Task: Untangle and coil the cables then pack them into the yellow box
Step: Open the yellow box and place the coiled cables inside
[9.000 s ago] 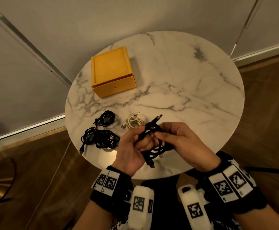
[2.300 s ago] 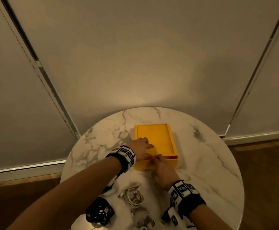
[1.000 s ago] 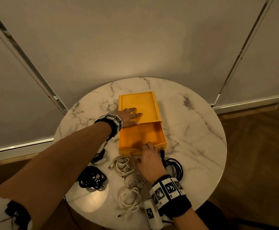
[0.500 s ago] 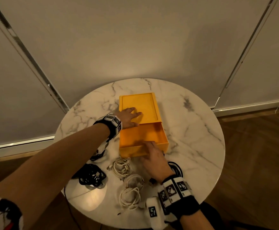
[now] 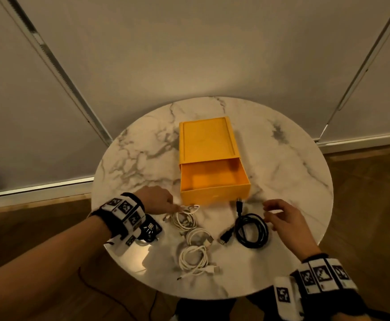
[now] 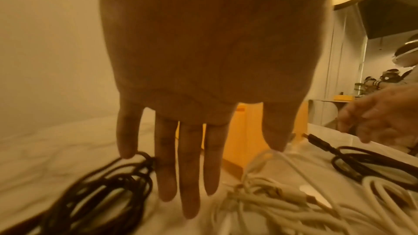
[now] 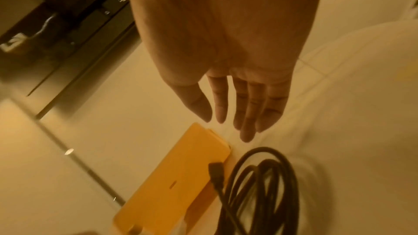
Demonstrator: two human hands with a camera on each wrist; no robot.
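Note:
The yellow box stands mid-table with its drawer pulled out toward me and nothing inside. My left hand is open, its fingers straight in the left wrist view, with the fingertips at a white coiled cable. My right hand hovers open and holds nothing, just right of a black coiled cable. The right wrist view shows its fingers above that black coil and the box front. Two more white coils lie nearer me.
Another bundle of black cables lies partly under my left wrist; the left wrist view shows it left of my fingers. The round marble table ends close behind the cables. A grey wall stands beyond, and wooden floor surrounds the table.
My left hand has come off the box top down to the white cable. My right hand has left the drawer front and moved right, beside the black coil. The drawer stays pulled out.

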